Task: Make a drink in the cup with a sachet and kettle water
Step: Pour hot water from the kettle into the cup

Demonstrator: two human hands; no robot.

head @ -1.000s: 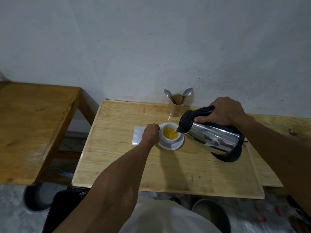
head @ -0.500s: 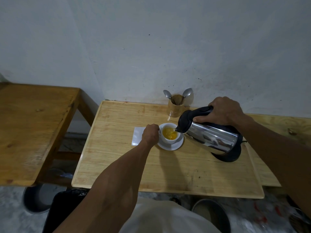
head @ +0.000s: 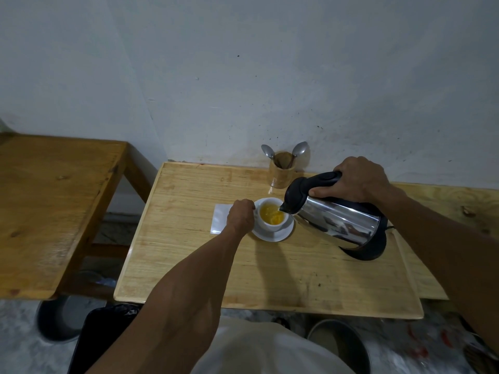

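A white cup (head: 271, 225) stands on a white saucer (head: 280, 234) on the pale wooden table (head: 205, 263). Yellow-orange liquid fills much of the cup. My left hand (head: 241, 217) grips the cup's left side, hiding the handle. My right hand (head: 356, 180) is closed around the black handle of a steel kettle (head: 337, 220). The kettle is tipped to the left, with its spout over the cup's right rim. A white paper sheet (head: 220, 218) lies flat just left of the saucer. No sachet is in view.
A wooden holder (head: 280, 174) with two spoons stands by the wall behind the cup. A darker wooden table (head: 48, 201) sits to the left across a gap. Dark round containers (head: 340, 346) and a black bin (head: 105, 336) are on the floor below.
The kettle and my right hand have stayed tipped over the cup. The level of yellow liquid in the cup looks a little higher.
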